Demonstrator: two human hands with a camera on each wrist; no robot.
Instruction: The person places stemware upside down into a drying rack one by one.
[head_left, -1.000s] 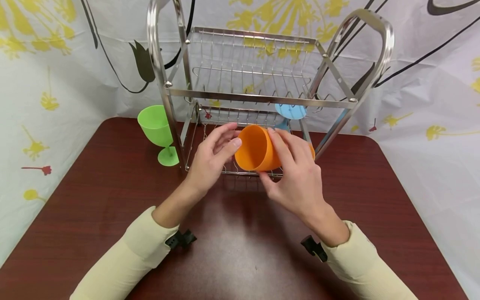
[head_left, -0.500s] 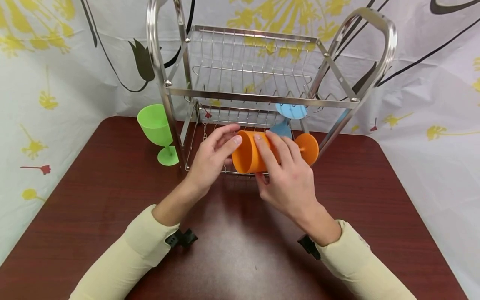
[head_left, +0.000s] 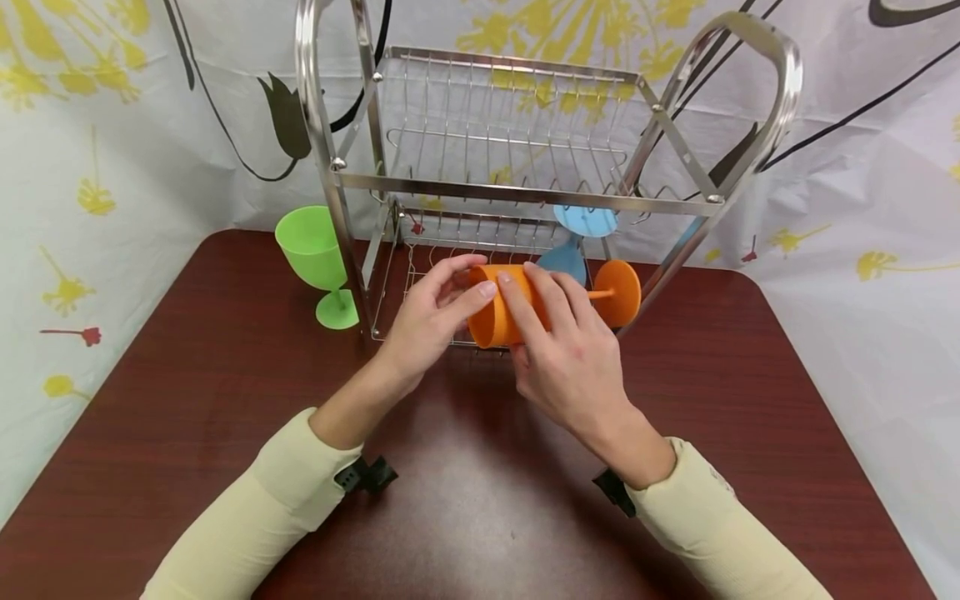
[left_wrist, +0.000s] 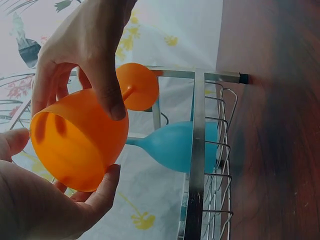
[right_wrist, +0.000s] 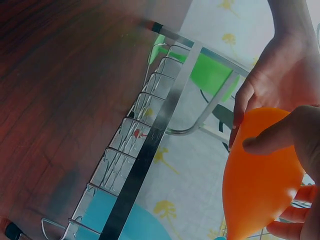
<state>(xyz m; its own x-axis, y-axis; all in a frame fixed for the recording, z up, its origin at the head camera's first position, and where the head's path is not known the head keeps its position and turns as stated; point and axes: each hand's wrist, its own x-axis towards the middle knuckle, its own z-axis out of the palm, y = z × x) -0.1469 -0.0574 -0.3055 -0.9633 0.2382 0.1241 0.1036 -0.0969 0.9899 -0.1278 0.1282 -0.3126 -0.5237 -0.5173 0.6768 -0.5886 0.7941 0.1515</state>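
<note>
An orange plastic goblet (head_left: 492, 322) lies sideways in the air before the rack, its mouth to the left and its round foot to the right. My right hand (head_left: 576, 358) grips the bowl from the right, fingers over the top and thumb beneath. At the mouth, my left hand (head_left: 422, 323) holds the rim, with its thumb over the near edge. The left wrist view shows both hands around the orange bowl (left_wrist: 82, 145). Behind the goblet, a blue goblet (head_left: 564, 262) stands upside down on the rack's lower tier, foot upward.
A two-tier metal dish rack (head_left: 517, 193) stands at the back of the dark wooden table (head_left: 480, 500). Beside its left leg is an upright green goblet (head_left: 309, 250). A patterned white sheet (head_left: 150, 208) hangs behind and along the sides.
The orange goblet has turned so its mouth points further left and its foot shows on the right. My right hand turned with it, and my left thumb now overlaps the rim.
</note>
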